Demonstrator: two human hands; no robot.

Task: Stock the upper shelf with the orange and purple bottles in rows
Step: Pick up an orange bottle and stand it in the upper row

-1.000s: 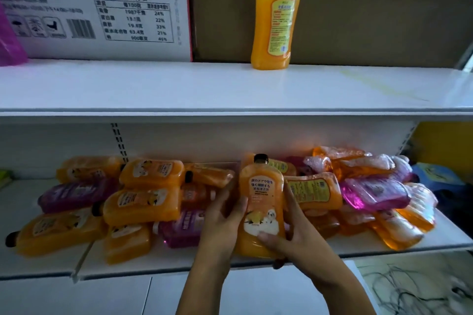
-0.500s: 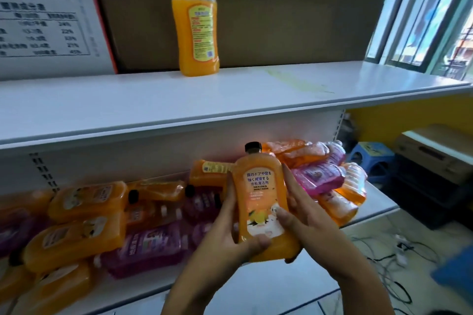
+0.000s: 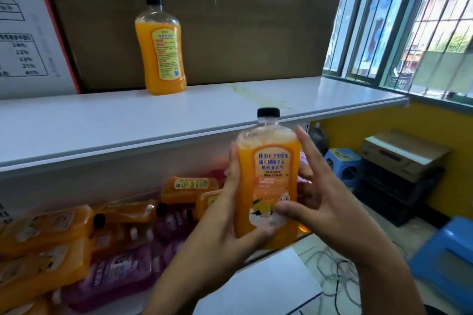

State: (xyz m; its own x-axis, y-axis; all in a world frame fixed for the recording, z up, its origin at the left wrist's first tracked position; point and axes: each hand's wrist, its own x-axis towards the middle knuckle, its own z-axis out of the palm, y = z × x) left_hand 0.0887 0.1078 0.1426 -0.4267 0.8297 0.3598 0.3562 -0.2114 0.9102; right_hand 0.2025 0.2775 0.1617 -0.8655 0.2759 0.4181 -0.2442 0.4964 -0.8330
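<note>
We held 1 orange bottle upright between both hands, cap at the top, its long axis running near vertical and leaning only slightly. Our left hand wrapped the bottle's left side, fingers lying along it and the thumb curled across the lower front of the label. Our right hand cupped the right side, thumb pressed on the lower label, the other fingers spread and reaching up beside the bottle's shoulder.

The relation that mattered was height and depth: the upper shelf lay above and beyond our fingers, its front edge passing just behind the cap. The 1 bottle already standing on it sat up and to the left, at the back against the brown cardboard. Both hands were about equally near. We judged the next move to be a lift up and forward over the edge, keeping the bottle vertical. The remaining stock lay on its sides on the lower shelf, below-left of our hands.
</note>
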